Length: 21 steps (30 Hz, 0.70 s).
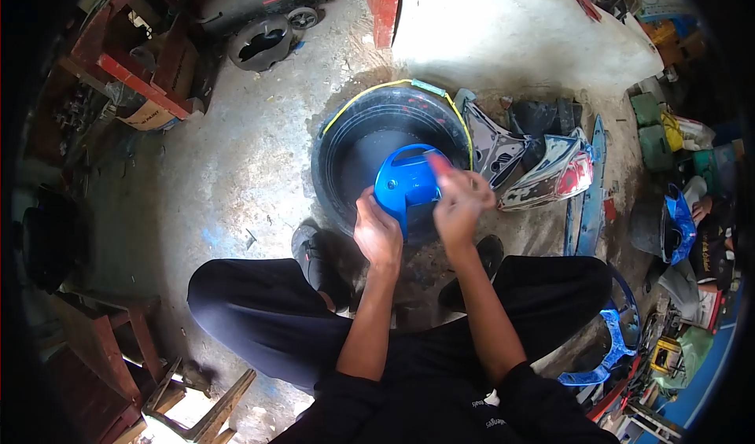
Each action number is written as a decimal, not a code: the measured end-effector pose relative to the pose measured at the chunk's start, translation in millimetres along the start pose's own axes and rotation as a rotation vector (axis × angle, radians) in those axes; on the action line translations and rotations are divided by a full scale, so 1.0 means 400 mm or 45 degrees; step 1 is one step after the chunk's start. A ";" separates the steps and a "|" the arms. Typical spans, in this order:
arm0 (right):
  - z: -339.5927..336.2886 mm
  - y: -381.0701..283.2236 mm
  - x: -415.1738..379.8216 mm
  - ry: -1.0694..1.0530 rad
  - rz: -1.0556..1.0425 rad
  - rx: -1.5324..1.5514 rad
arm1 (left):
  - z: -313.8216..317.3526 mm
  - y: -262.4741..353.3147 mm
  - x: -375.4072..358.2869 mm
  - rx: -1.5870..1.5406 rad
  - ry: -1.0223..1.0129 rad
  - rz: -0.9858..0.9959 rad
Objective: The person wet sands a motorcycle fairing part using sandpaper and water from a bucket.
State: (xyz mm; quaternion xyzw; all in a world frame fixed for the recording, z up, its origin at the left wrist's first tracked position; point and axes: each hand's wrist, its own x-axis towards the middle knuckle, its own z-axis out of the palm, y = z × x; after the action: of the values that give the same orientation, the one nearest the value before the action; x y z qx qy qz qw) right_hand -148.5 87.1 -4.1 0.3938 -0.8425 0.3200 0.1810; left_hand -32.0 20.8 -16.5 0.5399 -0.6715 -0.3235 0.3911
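My left hand (378, 232) is closed on the lower left edge of a glossy blue plastic panel (409, 180), which has a curved loop at its top and a small round hole. My right hand (462, 208), blurred by motion, is at the panel's right side with its fingers curled. A small red thing (439, 163) shows at its fingertips; its kind is too blurred to tell. Both hands and the panel are over a large black bucket (334, 173) with a dark, wet-looking inside. The bucket's yellow handle (363, 92) rests along the rim.
Scuffed fairing panels (550, 173) lie right of the bucket, beside a long blue strip (583, 200). A blue frame-like part (605, 350) lies near my right knee. Another person (716, 243) is at the far right with a blue piece. Wooden furniture (110, 334) stands at left.
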 end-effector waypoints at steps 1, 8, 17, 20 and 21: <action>0.011 0.011 0.000 0.011 0.014 0.006 | -0.001 -0.003 0.001 0.004 0.007 -0.002; 0.010 -0.017 -0.014 -0.035 0.162 0.105 | 0.007 -0.010 0.003 0.015 0.006 -0.019; 0.014 -0.049 -0.016 -0.118 -0.055 0.214 | 0.005 -0.012 -0.003 0.011 -0.009 -0.003; -0.008 -0.032 -0.023 -0.180 -0.246 0.143 | 0.007 -0.002 -0.004 -0.002 -0.014 -0.021; -0.007 -0.011 -0.002 -0.107 -0.036 0.060 | 0.007 -0.002 -0.002 -0.005 -0.001 0.000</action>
State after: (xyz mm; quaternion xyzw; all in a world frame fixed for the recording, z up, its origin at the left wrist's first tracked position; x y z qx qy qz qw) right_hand -144.4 87.2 -0.7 0.4231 -0.8359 0.3203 0.1406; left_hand -34.0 21.3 -18.4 0.5391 -0.6710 -0.3252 0.3917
